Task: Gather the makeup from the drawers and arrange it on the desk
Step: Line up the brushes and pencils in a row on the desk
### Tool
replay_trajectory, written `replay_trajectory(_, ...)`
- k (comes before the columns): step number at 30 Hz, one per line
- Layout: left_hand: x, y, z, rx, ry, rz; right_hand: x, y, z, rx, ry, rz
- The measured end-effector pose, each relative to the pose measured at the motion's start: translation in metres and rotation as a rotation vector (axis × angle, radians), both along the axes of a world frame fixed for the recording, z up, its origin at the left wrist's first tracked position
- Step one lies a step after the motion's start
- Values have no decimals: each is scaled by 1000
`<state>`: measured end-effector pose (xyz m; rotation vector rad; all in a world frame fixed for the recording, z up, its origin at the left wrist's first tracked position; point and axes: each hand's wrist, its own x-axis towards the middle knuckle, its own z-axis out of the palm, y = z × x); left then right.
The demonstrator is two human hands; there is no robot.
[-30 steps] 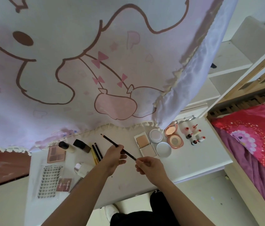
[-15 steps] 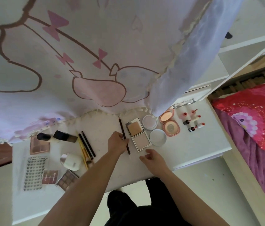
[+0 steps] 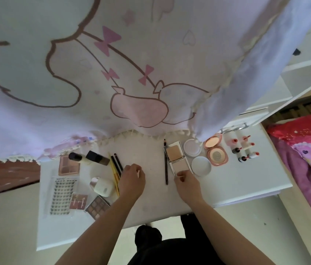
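Note:
A long dark makeup pencil [image 3: 166, 165] lies alone on the white desk [image 3: 246, 180], just left of an open square powder compact [image 3: 176, 159]. My left hand [image 3: 131, 180] rests loosely curled on the desk left of the pencil, holding nothing, beside several thin pencils [image 3: 115, 169]. My right hand [image 3: 186, 181] sits at the front edge of the compact, fingers bent, touching or nearly touching it. Round compacts [image 3: 201, 165], a pink open compact [image 3: 215, 150] and small lipsticks [image 3: 243, 150] line the right part.
Foundation bottles [image 3: 89, 158], eyeshadow palettes [image 3: 68, 166], a lash card [image 3: 62, 196] and a white case [image 3: 103, 186] fill the desk's left. A pink cartoon curtain [image 3: 112, 64] hangs over the back. A red bed cover [image 3: 307, 142] is at right.
My left hand laid the dark pencil down beside the square compact, let go and moved left. My right hand shifted up to the compact's front edge.

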<state>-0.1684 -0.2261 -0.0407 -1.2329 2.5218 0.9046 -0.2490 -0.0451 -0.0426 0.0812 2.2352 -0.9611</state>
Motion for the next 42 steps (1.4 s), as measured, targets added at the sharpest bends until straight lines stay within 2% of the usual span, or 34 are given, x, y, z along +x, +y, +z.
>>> replay_trajectory(4, 56, -29, 0, -266, -11, -50, 19, -46, 3, -19, 47, 193)
replay_trajectory(6, 83, -40, -1, -326, -28, -70, 31, -73, 0, -16, 52, 307)
replay_trajectory(8, 107, -49, -4, -332, -27, -91, 42, -100, -3, -8, 64, 420)
replay_trajectory(11, 132, -60, -9, -239, -11, -117, 57, -133, -8, 13, 86, 523)
replay_trajectory(19, 147, -63, -9, -134, -6, -125, 70, -147, -18, 136, 198, 509)
replay_trajectory(24, 129, -62, 5, -91, 9, -8, 66, -121, -10, 11, 51, 372)
replay_trajectory(26, 109, -59, 24, -3, 106, 95, 64, -107, -1, -55, 37, 361)
replay_trajectory(30, 58, -48, 73, 371, 376, 318, 55, -82, 22, -164, 29, 386)
replay_trajectory(33, 31, -44, 90, 508, 467, 356, 47, -70, 40, -197, 102, 475)
replay_trajectory(38, 6, -34, 111, 736, 696, 569, 40, -62, 70, -318, 115, 437)
replay_trajectory(42, 0, -27, 123, 880, 782, 719, 38, -56, 93, -314, 171, 477)
